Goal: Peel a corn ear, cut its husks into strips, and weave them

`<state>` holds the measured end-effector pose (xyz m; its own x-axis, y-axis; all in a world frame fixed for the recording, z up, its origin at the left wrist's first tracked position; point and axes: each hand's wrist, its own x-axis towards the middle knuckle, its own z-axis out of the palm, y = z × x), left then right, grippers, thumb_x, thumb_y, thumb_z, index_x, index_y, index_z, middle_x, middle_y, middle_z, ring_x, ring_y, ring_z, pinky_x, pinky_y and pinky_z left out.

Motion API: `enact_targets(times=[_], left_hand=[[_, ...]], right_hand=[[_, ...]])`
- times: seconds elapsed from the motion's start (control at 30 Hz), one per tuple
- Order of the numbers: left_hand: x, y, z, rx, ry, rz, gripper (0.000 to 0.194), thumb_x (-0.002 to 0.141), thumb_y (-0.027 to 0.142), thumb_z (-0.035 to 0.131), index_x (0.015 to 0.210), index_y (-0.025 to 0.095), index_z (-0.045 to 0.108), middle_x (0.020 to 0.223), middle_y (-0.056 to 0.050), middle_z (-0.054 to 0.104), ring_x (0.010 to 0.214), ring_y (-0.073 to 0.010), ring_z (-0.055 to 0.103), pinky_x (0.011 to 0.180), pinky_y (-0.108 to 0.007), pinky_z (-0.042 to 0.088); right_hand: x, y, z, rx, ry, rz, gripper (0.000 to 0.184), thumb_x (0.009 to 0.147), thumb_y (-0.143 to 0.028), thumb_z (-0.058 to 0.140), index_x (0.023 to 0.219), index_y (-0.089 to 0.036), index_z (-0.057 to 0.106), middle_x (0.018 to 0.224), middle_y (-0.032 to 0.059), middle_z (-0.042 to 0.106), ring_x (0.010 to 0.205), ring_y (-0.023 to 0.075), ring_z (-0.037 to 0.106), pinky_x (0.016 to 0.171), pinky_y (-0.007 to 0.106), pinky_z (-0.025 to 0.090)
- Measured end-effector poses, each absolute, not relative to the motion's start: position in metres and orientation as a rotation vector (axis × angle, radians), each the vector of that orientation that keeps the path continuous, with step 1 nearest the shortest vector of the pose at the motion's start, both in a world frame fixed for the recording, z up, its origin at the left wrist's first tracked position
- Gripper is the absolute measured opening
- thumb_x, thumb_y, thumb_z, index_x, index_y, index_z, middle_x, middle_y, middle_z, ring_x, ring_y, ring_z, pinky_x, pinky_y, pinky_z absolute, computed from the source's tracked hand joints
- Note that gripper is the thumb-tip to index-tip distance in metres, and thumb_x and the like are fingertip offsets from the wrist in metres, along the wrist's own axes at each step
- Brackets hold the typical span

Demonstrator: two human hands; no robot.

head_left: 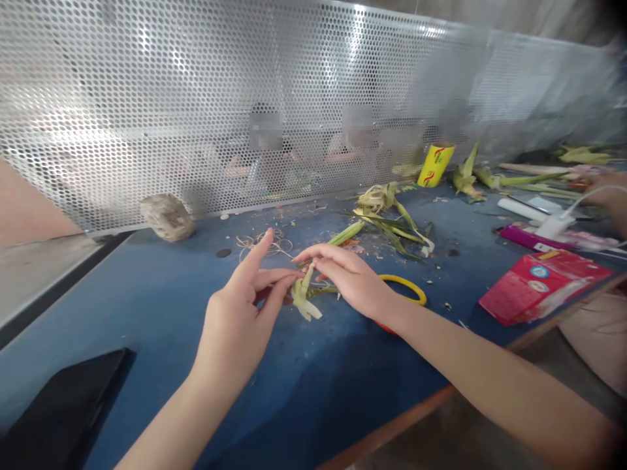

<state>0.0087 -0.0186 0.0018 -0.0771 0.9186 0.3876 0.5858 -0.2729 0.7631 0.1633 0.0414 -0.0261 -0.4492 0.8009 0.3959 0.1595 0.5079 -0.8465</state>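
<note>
Between both hands, above the blue table, is a small folded piece of pale green corn husk (304,300) with a whitish end hanging down. My left hand (240,307) pinches its left side between fingertips, while one finger points up. From the right, my right hand (350,271) has its fingertips closed on the top of the husk. Whatever else lies between the fingers is hidden. Under my right wrist are scissors with a yellow handle loop (409,285) and some red showing. Thin tan string (264,245) lies loosely tangled just beyond my hands.
Loose husks (386,212) lie beyond my right hand. A black flat device (68,405) is at front left, a rough stone-like lump (167,217) at back left. Right are a red packet (533,284), yellow cylinder (435,165) and another person's hand (607,192). Perforated metal screen (196,98) stands behind.
</note>
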Motion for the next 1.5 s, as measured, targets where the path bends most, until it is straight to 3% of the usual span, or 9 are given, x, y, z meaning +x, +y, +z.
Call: enact_targets(times=[0.17,0.33,0.4,0.5,0.87,1.03,1.17,1.5], left_hand=[[0.007,-0.019,0.005,1.776,1.666,1.31,0.059,0.08,0.031,0.056,0.135,0.024,0.035,0.082,0.002,0.072,0.071,-0.0154,0.066,0.078,-0.03,0.052],[0.003,-0.016,0.005,1.596,1.605,1.309,0.068,0.078,0.03,0.059,0.138,0.022,0.029,0.085,0.001,0.072,0.07,-0.0166,0.067,0.073,-0.03,0.054],[0.002,-0.015,0.004,1.538,1.559,1.33,0.068,0.077,0.029,0.06,0.138,0.021,0.03,0.086,0.0,0.073,0.071,-0.0172,0.068,0.071,-0.03,0.055],[0.001,-0.012,0.003,1.501,1.496,1.332,0.069,0.076,0.029,0.061,0.138,0.02,0.03,0.085,0.0,0.073,0.075,-0.0179,0.068,0.074,-0.031,0.056],[0.005,-0.012,0.01,1.144,1.189,1.259,0.072,0.075,0.018,0.063,0.137,0.01,0.027,0.09,-0.006,0.072,0.083,-0.0166,0.067,0.074,-0.029,0.056],[0.002,-0.012,0.01,1.178,1.164,1.239,0.075,0.074,0.019,0.065,0.138,0.014,0.025,0.088,-0.005,0.072,0.065,-0.0124,0.066,0.066,-0.025,0.055],[0.0,-0.012,0.008,1.234,1.201,1.225,0.073,0.075,0.022,0.064,0.137,0.015,0.026,0.087,-0.005,0.072,0.04,-0.0042,0.049,0.046,-0.021,0.044],[-0.001,-0.012,0.009,1.259,1.203,1.24,0.072,0.074,0.024,0.064,0.136,0.013,0.029,0.081,-0.003,0.07,0.047,-0.0053,0.044,0.053,-0.023,0.039]], right_hand=[[0.162,0.03,-0.02,-0.597,-1.95,0.343,0.017,0.083,-0.027,0.053,0.099,-0.02,0.057,0.104,0.0054,0.061,0.103,0.0163,0.054,0.093,0.034,0.042],[0.161,0.025,-0.025,-0.617,-2.1,0.107,0.057,0.065,-0.054,0.067,0.109,-0.018,0.056,0.118,0.0117,0.055,0.112,0.0242,0.05,0.095,0.041,0.042],[0.162,0.027,-0.027,-0.58,-2.154,-0.008,0.056,0.07,-0.051,0.064,0.114,-0.018,0.055,0.119,0.012,0.056,0.111,0.0245,0.051,0.094,0.042,0.043],[0.164,0.03,-0.029,-0.53,-2.187,-0.132,0.035,0.084,-0.029,0.054,0.117,-0.018,0.055,0.115,0.0092,0.061,0.105,0.0201,0.056,0.093,0.039,0.046],[0.169,0.034,-0.028,-0.414,-2.072,-0.144,0.03,0.082,-0.015,0.055,0.112,-0.02,0.06,0.108,0.0061,0.066,0.098,0.0158,0.062,0.09,0.031,0.051],[0.169,0.033,-0.027,-0.378,-2.072,-0.117,0.03,0.082,-0.015,0.056,0.11,-0.021,0.059,0.106,0.006,0.066,0.098,0.0159,0.062,0.088,0.031,0.052],[0.169,0.032,-0.026,-0.37,-2.107,-0.096,0.022,0.082,-0.017,0.056,0.104,-0.021,0.06,0.104,0.0063,0.066,0.096,0.0158,0.062,0.086,0.031,0.052],[0.168,0.033,-0.028,-0.313,-2.108,-0.051,0.028,0.081,-0.015,0.058,0.108,-0.019,0.053,0.106,0.0074,0.064,0.101,0.0151,0.06,0.091,0.03,0.05]])
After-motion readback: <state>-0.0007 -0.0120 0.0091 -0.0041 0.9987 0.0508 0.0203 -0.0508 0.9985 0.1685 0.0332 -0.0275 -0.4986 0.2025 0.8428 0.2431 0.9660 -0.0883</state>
